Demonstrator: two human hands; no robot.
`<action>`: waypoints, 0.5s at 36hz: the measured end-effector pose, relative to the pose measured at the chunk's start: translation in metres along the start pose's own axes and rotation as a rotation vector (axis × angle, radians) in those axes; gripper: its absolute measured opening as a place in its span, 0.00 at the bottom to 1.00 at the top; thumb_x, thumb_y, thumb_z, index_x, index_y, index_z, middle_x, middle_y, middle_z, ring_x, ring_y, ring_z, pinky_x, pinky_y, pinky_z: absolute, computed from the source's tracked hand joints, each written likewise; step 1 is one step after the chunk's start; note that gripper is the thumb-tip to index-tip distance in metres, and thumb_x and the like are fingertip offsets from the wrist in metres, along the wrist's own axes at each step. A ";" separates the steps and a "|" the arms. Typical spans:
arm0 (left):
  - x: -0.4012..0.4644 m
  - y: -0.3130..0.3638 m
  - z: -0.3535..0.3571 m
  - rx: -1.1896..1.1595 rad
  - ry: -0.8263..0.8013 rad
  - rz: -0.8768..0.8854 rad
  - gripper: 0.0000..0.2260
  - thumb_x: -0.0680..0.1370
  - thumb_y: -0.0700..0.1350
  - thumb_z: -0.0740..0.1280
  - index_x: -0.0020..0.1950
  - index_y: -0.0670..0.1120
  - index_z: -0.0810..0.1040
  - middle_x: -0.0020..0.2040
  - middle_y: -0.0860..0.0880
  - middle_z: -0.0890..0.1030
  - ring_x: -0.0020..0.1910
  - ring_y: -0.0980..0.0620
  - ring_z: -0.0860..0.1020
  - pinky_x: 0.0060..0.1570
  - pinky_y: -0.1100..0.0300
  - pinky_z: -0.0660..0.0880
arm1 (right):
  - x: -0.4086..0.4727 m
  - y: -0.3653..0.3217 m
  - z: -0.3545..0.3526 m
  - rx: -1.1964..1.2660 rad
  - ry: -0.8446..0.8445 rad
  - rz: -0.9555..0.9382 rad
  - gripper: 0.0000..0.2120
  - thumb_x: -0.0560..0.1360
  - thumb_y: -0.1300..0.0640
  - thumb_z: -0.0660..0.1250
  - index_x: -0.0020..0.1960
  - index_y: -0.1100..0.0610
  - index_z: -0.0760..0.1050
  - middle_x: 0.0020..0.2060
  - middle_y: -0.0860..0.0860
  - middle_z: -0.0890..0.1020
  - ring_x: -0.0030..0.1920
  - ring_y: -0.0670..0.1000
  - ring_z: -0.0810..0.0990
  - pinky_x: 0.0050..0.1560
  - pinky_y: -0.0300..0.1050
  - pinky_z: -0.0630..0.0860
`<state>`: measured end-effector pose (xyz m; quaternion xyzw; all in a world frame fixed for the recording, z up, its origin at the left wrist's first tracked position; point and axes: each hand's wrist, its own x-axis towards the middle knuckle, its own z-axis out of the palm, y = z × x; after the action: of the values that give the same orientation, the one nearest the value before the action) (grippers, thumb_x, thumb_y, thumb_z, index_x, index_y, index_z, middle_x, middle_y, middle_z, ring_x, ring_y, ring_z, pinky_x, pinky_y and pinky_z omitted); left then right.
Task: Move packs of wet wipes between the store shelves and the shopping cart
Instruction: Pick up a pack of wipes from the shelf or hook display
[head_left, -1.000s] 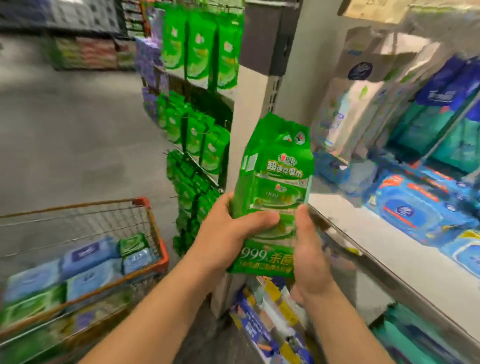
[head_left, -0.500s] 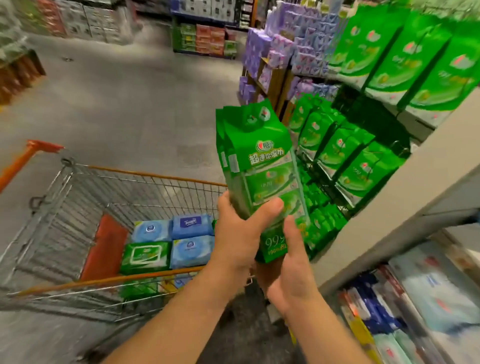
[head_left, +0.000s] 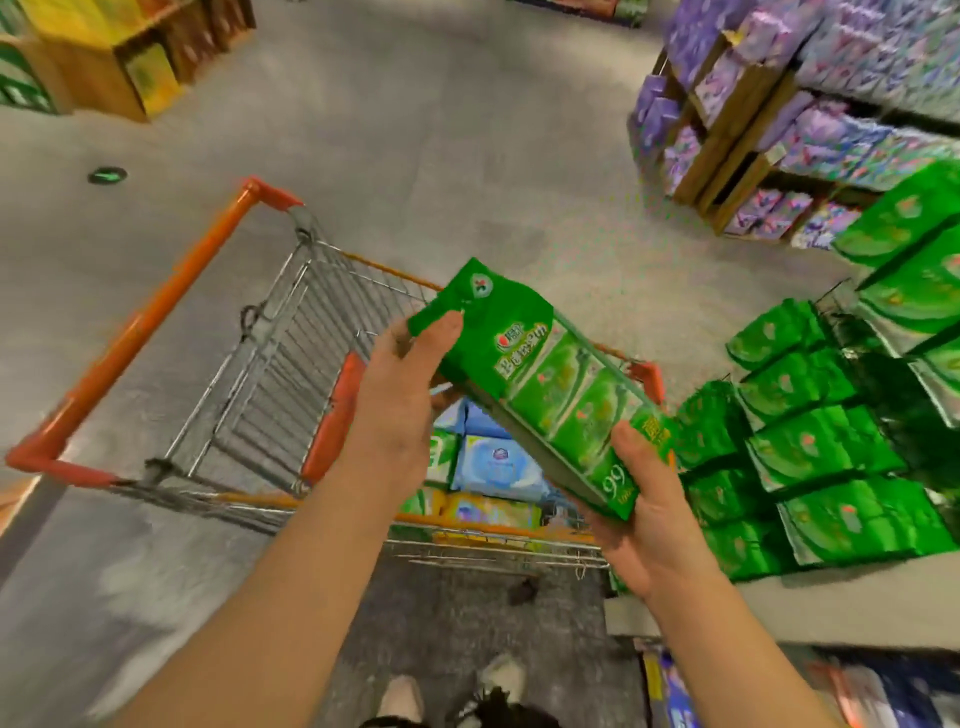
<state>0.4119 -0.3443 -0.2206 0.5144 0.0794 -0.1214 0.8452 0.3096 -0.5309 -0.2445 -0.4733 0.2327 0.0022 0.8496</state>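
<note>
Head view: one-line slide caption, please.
Both hands, left hand and right hand, hold a green wipes pack tilted above the shopping cart.

Purple packs (head_left: 826, 119) are sitting stacked on wooden crate displays (head_left: 727, 135) at top right, well apart from yellow-and-brown cartons (head_left: 119, 57) standing at top left. Grey concrete floor (head_left: 415, 130) is running between them, with a small dark round floor marker (head_left: 107, 175) lying at left. Shoes (head_left: 498, 675) are showing at the bottom edge.

One green pack (head_left: 545, 384) is held by two hands, left (head_left: 400, 410) and right (head_left: 649, 514). One cart (head_left: 171, 322) holds at least four packs (head_left: 493, 462). Two shoes (head_left: 498, 675) show.
</note>
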 end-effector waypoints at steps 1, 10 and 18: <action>0.006 -0.004 -0.008 0.018 0.016 -0.021 0.13 0.75 0.50 0.74 0.55 0.48 0.77 0.51 0.51 0.84 0.48 0.51 0.82 0.46 0.55 0.77 | 0.009 0.003 -0.004 -0.018 -0.013 0.031 0.40 0.42 0.40 0.88 0.51 0.54 0.87 0.53 0.56 0.87 0.47 0.53 0.87 0.48 0.50 0.84; 0.042 -0.044 -0.052 0.133 0.184 -0.148 0.32 0.67 0.50 0.81 0.68 0.42 0.76 0.60 0.43 0.84 0.58 0.45 0.84 0.60 0.47 0.79 | 0.075 0.021 -0.010 -0.113 -0.050 0.216 0.31 0.66 0.51 0.74 0.65 0.65 0.77 0.45 0.54 0.88 0.42 0.51 0.88 0.37 0.41 0.82; 0.071 -0.074 -0.074 0.310 0.286 -0.297 0.20 0.72 0.47 0.77 0.63 0.44 0.79 0.52 0.48 0.87 0.47 0.52 0.86 0.44 0.61 0.80 | 0.136 0.048 -0.031 -0.277 -0.128 0.361 0.36 0.63 0.45 0.79 0.68 0.58 0.76 0.58 0.53 0.85 0.58 0.54 0.84 0.63 0.54 0.79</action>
<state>0.4581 -0.3203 -0.3362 0.6325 0.2534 -0.1809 0.7092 0.4079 -0.5591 -0.3504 -0.5348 0.2568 0.2158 0.7755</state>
